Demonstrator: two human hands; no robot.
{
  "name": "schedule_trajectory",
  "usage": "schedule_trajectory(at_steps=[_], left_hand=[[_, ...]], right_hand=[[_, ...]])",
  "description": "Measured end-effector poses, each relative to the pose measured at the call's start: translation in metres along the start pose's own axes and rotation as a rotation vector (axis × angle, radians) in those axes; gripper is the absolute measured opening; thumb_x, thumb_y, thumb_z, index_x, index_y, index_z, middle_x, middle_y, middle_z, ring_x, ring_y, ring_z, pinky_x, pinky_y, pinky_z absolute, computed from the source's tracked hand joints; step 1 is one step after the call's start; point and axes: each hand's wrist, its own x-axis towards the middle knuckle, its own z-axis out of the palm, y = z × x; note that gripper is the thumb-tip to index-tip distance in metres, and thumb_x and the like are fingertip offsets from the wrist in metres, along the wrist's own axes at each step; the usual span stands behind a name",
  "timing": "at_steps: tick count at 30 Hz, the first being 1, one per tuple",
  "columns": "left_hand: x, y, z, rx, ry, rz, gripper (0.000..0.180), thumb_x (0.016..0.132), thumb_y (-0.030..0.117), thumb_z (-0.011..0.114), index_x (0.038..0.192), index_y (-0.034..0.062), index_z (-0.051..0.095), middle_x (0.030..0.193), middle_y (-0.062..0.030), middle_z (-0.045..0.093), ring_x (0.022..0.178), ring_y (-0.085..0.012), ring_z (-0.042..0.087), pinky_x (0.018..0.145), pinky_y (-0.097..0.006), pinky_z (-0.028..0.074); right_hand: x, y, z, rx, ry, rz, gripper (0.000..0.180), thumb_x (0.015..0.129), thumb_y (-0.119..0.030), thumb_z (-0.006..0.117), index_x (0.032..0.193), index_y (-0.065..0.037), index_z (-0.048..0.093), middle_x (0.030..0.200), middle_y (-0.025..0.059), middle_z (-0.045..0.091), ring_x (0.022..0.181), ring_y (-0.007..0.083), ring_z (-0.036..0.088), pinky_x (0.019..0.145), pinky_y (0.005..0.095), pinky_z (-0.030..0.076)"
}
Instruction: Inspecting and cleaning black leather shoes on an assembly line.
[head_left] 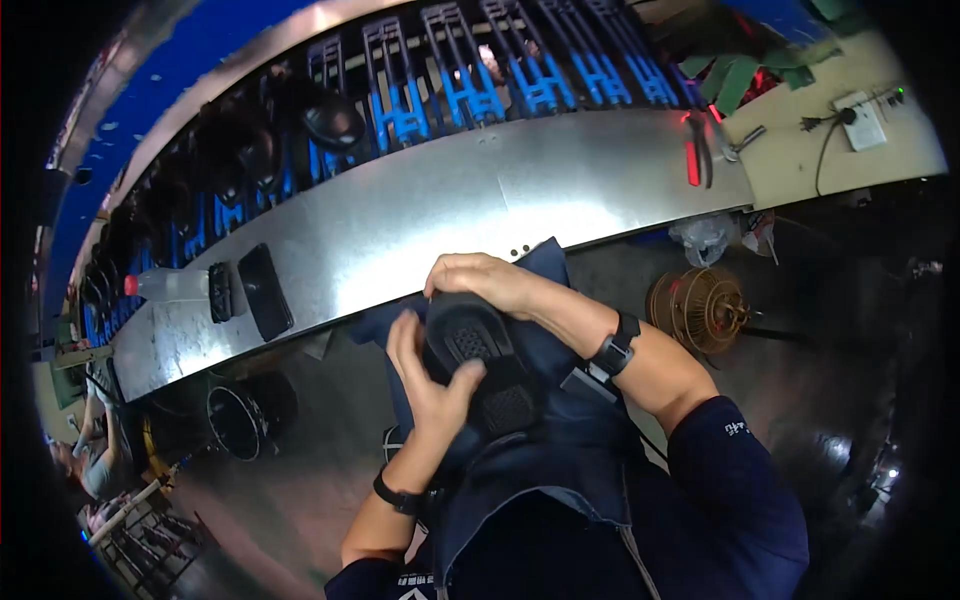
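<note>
Glare whitens the metal counter (560,180) toward eleven o'clock, while the floor (290,505) lies dim, with glints at four o'clock. The dark shoe (478,350) sinks into shadow near the centre. Edges bend toward a black rim.

Both hands (432,398) (490,283) curled, close together

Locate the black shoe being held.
In the head view, the black shoe is near the centre, this side of the metal bench, left hand at its left, right hand at its far end.
</note>
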Motion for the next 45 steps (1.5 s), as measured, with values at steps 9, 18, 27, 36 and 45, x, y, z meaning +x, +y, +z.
schedule_trajectory(at_steps=[9,18,27,36,45], left_hand=[[-0.016,0.034,-0.011,-0.171,-0.421,0.273,0.122,0.062,0.022,0.095,0.154,-0.0026,0.018,0.14,-0.0239,0.052,0.128,-0.0348,0.056,0.106,-0.041,0.046],[0.024,0.07,-0.024,-0.72,-0.176,-0.077,0.085,0.094,0.034,0.067,0.157,0.0003,0.02,0.151,-0.0175,0.037,0.133,-0.026,0.046,0.114,-0.039,0.035],[-0.003,0.032,0.01,-0.244,-0.117,0.111,0.097,0.084,0.018,0.078,0.157,0.0003,0.016,0.15,-0.0201,0.038,0.133,-0.0293,0.047,0.113,-0.041,0.037],[0.053,0.017,0.027,-0.155,-0.046,0.111,0.08,0.074,0.015,0.083,0.143,-0.0017,0.046,0.132,-0.0216,0.058,0.121,-0.0322,0.059,0.103,-0.04,0.047],[0.039,0.009,0.034,-0.372,0.039,-0.061,0.082,0.08,0.017,0.083,0.146,-0.0005,0.037,0.131,-0.0177,0.059,0.119,-0.0268,0.06,0.102,-0.038,0.048]], right_hand=[[-0.115,-0.05,0.056,0.164,0.228,-0.813,0.051,0.106,-0.038,0.037,0.123,0.005,0.06,0.134,0.018,0.054,0.127,0.0255,0.05,0.108,0.0393,0.037],[-0.075,-0.026,0.064,-0.05,0.307,-0.519,0.072,0.094,-0.029,0.067,0.151,0.0,0.034,0.139,0.0163,0.051,0.131,0.0243,0.048,0.109,0.0345,0.038],[-0.101,-0.02,0.043,-0.277,0.308,-0.44,0.071,0.085,-0.013,0.074,0.148,-0.007,0.042,0.125,0.0159,0.063,0.116,0.0221,0.062,0.104,0.0361,0.046],[-0.053,0.002,0.014,-0.19,0.374,-0.408,0.065,0.093,-0.021,0.065,0.149,-0.002,0.041,0.143,0.0154,0.051,0.13,0.0224,0.05,0.11,0.0349,0.038],[-0.046,0.045,0.031,-0.315,0.669,-0.394,0.058,0.1,-0.025,0.057,0.147,0.003,0.04,0.141,0.0259,0.053,0.132,0.0353,0.052,0.11,0.0392,0.04]])
